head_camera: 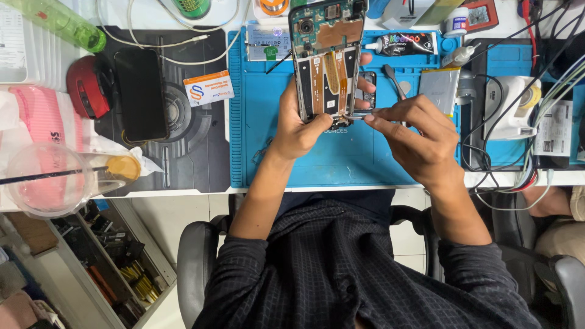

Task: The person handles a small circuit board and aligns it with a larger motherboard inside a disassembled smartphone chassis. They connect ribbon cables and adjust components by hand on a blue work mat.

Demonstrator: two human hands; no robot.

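Left hand (298,125) grips opened phone (326,61); right hand (414,137) pinches tweezers (355,116).

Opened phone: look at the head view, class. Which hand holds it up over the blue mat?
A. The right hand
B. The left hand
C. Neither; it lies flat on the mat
B: the left hand grips the opened phone by its lower edge, while the right hand pinches thin tweezers at the phone's bottom end.
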